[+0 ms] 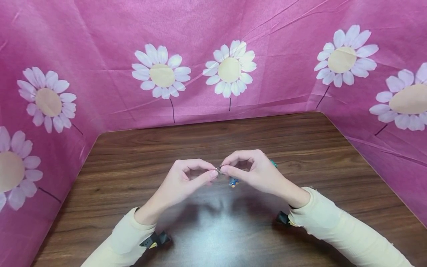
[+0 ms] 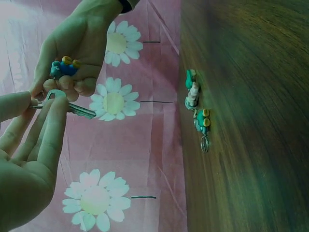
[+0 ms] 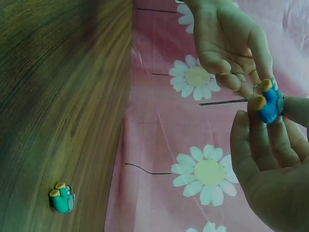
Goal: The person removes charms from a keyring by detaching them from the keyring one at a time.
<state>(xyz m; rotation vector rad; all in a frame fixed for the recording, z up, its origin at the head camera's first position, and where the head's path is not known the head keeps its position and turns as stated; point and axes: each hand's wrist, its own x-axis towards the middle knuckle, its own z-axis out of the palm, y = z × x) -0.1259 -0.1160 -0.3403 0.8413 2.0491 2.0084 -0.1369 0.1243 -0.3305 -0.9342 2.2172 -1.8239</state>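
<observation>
Both hands are meeting above the table point(image 1: 133, 148): the left hand point(image 1: 181, 181) is pinching a key point(image 2: 79, 111), the right hand point(image 1: 257, 170) is pinching its ring, blue charm point(image 1: 233, 182) dangling. Two green charms point(image 2: 195, 104) are lying on the table beyond them.

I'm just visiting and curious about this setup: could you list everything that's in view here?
Key: one, silvery metal, pinched between both hands above the table.
Blue charm: one, blue with yellow knobs, at the right hand's fingers.
Green charms: apparently two, one with a small ring, lying on the table.
Table: one, dark brown wood.
Cloth: pink with white daisies, behind and beside the table.
Left hand: one, cream sleeve, pinching the key.
Right hand: one, cream sleeve, holding the key.
</observation>
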